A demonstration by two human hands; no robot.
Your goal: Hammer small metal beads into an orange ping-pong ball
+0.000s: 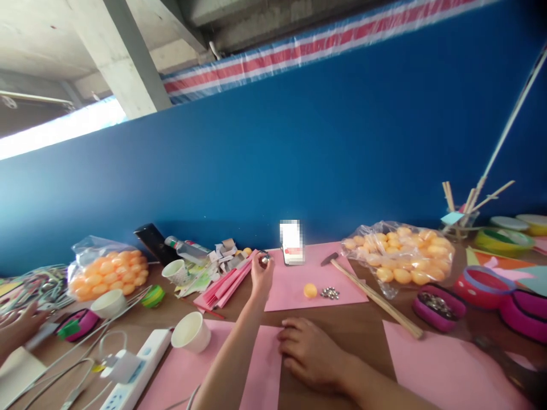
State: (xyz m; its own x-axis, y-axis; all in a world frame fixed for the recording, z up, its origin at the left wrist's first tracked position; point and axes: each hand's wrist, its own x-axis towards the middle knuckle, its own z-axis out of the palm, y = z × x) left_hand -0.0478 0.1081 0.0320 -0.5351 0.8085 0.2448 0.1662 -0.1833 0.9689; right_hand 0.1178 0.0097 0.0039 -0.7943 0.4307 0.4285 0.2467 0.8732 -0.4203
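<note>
- The left hand [261,272] is raised near the back edge of the table [359,324], fingers pinched on a small shiny metal ball [265,259]; the blur makes its exact shape hard to make out.
- Its forearm runs up from the near edge, where it is cut off by the frame.
- The right hand [308,353] lies palm down, fingers curled loosely together, holding nothing, resting partly on a pink sheet [260,370] and partly on the bare wood near the front edge.
- Beyond it, a second pink sheet [342,285] carries an orange ball [310,290] and, just beside it, a little heap of metal beads [330,293].
- A hammer [371,296] lies slantwise, its head on that sheet, its handle towards the right.
- A pixelated patch [292,242] hides something standing at the back edge.
- Another person's hand [17,330] is cut off at the left edge.
- Bags of orange balls [106,272] [401,250] sit towards the back, well apart.
</note>
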